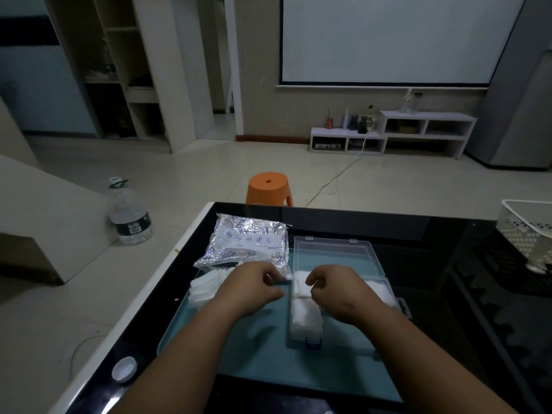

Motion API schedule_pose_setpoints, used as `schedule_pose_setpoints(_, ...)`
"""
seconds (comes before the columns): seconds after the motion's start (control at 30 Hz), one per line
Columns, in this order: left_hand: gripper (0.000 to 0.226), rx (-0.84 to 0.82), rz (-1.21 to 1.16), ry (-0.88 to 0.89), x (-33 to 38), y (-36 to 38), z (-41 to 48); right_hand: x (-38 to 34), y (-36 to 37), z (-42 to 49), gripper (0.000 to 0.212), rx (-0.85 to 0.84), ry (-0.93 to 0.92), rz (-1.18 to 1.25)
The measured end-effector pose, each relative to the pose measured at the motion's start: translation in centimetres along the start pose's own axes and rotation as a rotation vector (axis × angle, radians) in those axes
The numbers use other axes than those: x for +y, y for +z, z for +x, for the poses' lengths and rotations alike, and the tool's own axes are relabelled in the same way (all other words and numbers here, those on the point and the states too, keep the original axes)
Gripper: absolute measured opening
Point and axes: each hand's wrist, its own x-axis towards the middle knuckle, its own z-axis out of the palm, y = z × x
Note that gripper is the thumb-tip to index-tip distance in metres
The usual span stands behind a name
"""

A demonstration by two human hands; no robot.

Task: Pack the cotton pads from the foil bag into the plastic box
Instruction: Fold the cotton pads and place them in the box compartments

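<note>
Reaching over a teal tray point(254, 348) on the black glass tabletop point(448, 264), the left hand point(254, 289) and right hand point(337, 291) lie side by side, backs up and fingers curled under. The left hand's fingertips sit at the near right corner of the foil bag point(248, 243); whether they pinch anything cannot be told. The right hand's curled fingers rest over the far end of the plastic box point(291, 324), above the white pads there; a grip cannot be confirmed.

The foil bag lies flat at the tray's far left, printed side up. A loose pile of cotton pads point(206, 289) lies on the near side of the bag, to the left of the left hand. The clear plastic box stands just right of the bag, its lid point(337, 255) folded back flat on the far side. A stack of packed pads point(304, 312) fills its left section, and more white shows to the right of the right hand.

A white cap point(124, 369) lies near the tabletop's left edge, and a white perforated basket point(525, 231) stands at the far right. On the floor stand an orange stool point(268, 188) and a large water bottle point(130, 216).
</note>
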Motion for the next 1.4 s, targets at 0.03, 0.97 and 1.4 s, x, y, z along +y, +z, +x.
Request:
schedule_pose_setpoints(0.03, 0.017, 0.015, -0.005, -0.011, -0.3, -0.2, -0.1, -0.1, 0.1, 0.0, 0.034, 0.001, -0.008, 0.004)
schedule_pose_setpoints(0.97, 0.022, 0.116, 0.661, -0.253, -5.0, -3.1, -0.9, -2.0, 2.0, 0.0, 0.034, 0.024, -0.137, -0.041)
schedule_pose_setpoints(1.4, 0.022, -0.044, -0.305, -0.140, -1.9, -4.2, -0.5, -1.0, 0.5, 0.1, 0.029, 0.087, -0.094, 0.113)
